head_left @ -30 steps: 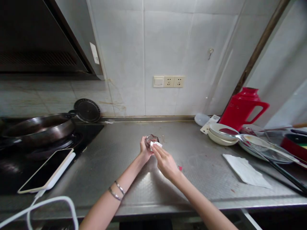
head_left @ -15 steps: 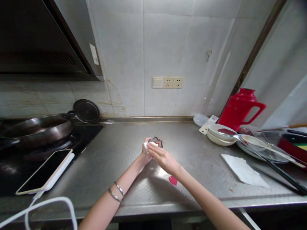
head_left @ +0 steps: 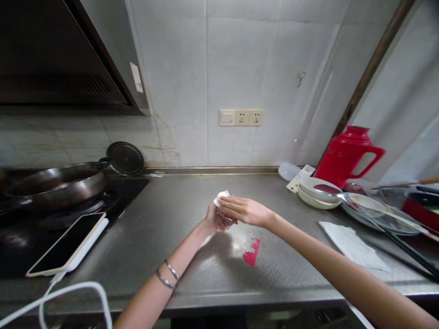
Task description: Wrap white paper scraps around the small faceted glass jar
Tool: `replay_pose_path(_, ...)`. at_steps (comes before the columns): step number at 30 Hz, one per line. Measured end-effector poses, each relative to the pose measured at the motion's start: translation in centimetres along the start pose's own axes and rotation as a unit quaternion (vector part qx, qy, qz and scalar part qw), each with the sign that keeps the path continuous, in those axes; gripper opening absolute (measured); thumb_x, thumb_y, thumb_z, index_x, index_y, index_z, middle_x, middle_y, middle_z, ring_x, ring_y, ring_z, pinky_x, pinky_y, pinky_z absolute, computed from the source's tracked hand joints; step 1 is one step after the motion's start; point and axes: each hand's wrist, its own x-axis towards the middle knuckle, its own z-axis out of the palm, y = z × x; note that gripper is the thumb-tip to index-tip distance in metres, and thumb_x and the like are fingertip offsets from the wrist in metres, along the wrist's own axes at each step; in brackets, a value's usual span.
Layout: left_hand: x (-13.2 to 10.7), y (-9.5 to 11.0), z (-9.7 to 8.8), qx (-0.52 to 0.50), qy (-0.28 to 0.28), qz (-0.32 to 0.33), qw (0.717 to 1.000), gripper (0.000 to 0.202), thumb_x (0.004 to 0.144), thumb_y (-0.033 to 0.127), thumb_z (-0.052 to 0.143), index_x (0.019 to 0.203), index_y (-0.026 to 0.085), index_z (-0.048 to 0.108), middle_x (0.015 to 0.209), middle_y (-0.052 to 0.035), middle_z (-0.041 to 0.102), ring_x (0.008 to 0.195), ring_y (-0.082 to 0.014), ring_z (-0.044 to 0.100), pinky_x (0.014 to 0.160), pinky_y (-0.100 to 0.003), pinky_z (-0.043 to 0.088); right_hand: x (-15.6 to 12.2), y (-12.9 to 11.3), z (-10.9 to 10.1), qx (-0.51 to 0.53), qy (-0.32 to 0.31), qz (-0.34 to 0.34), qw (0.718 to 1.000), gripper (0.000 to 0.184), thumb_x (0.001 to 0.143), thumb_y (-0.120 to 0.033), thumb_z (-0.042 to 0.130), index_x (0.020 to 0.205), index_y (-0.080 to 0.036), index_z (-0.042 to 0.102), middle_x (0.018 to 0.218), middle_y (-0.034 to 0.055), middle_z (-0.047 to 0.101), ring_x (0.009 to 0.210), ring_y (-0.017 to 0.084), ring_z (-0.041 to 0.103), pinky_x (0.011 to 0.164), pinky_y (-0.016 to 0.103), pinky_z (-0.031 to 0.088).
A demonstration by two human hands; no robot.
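Observation:
Over the middle of the metal counter, my left hand (head_left: 211,219) is wrapped round a small clear glass (head_left: 224,221), which is tilted and partly hidden by my fingers. My right hand (head_left: 246,210) lies across the glass with its fingers pressed together on a crumpled white paper tissue (head_left: 220,198). The tissue sticks out past the right fingertips, against the upper side of the glass. Both hands are raised above the counter (head_left: 185,256), touching each other around the glass.
A pan (head_left: 61,187) sits on the black stove at left, with a phone (head_left: 66,246) and white cable in front. At right are a red thermos (head_left: 346,157), stacked bowls (head_left: 317,199), plates with utensils, and a folded white paper towel (head_left: 351,244). A red patch (head_left: 252,252) shows on the counter.
The glass has been turned in my left hand, and the tissue now sits higher on it. My right hand has swung up and to the right, its forearm lying flatter.

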Motion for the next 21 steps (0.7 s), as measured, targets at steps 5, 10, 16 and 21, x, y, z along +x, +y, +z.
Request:
replay_pose_path(5,-0.5,0.2,0.1,0.07,-0.079,0.003,0.994,0.063,0.084,0.058,0.022,0.082,0.008,0.06,0.062,-0.0188,0.064,0.033,-0.0153,0.045,0.032,-0.025,0.02,-1.1,0.9,-0.6,-0.007,-0.021,0.0,1.0,0.038,0.096,-0.013,0.038,0.132,-0.004,0.045,0.131,0.0175,0.055,0.134,0.021,0.035,0.108,0.037,0.042)
replay_pose_path(10,-0.5,0.4,0.0,0.043,-0.052,0.001,0.998,0.05,0.082,0.056,0.028,0.078,0.013,0.055,0.063,-0.0162,0.066,0.033,-0.014,0.046,0.031,-0.022,0.023,-2.1,1.0,-0.9,-0.033,-0.017,0.021,0.999,0.034,0.094,-0.01,0.042,0.126,-0.002,0.052,0.127,0.0196,0.058,0.132,0.024,0.039,0.106,0.039,0.043)
replay_pose_path(16,0.1,-0.2,-0.4,0.011,-0.04,0.057,0.998,0.054,0.081,0.058,0.028,0.083,0.012,0.057,0.063,-0.0151,0.067,0.033,-0.0159,0.048,0.031,-0.023,0.023,-2.8,-0.1,-0.3,-0.036,-0.015,0.081,0.996,0.033,0.093,-0.009,0.042,0.124,-0.009,0.054,0.126,0.0171,0.059,0.127,0.022,0.046,0.102,0.038,0.048)
replay_pose_path(21,0.6,-0.7,-0.6,-0.037,-0.003,0.111,0.993,0.056,0.081,0.057,0.031,0.086,0.01,0.061,0.046,-0.0038,0.054,0.031,-0.0136,0.041,0.033,-0.024,0.022,-2.5,-2.2,1.1,-0.008,0.023,0.115,0.993,0.034,0.09,-0.003,0.041,0.119,-0.005,0.058,0.121,0.019,0.062,0.125,0.025,0.049,0.101,0.041,0.048)
